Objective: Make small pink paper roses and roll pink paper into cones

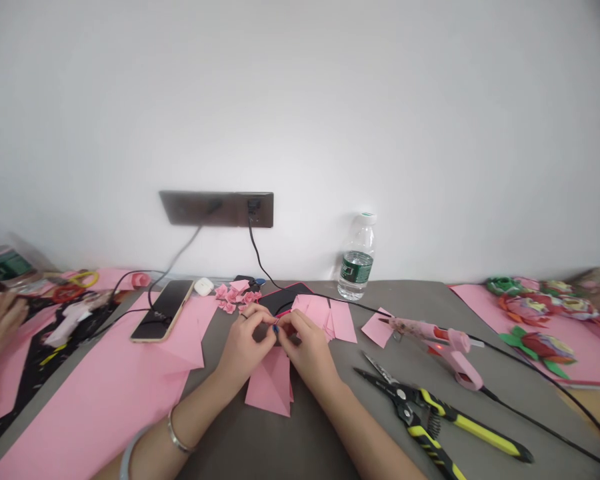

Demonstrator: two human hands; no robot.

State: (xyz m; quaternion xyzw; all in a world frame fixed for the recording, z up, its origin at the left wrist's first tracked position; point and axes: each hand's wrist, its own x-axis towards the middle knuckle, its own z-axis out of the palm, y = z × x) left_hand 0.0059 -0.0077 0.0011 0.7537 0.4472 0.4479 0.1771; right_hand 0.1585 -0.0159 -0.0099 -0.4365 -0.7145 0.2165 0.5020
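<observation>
My left hand [250, 340] and my right hand [305, 340] meet at the middle of the grey table, their fingertips pinched together. What lies between the fingertips is too small and too covered to make out. Below them, a folded pink paper piece [270, 383] rests on the table between my wrists. Just behind my left hand sits a cluster of small folded pink paper flowers [229, 297]. Several pink paper pieces [343, 320] lie behind my right hand, partly over a dark flat object with a red edge [300, 289].
Yellow-handled pliers [410, 407] and a pink glue gun [450, 343] with its cord lie right. A water bottle [357, 260] stands by the wall. Left are a phone [164, 311], large pink paper [105, 387] and another person's hand [0, 323]. Paper flowers [540, 347] lie far right.
</observation>
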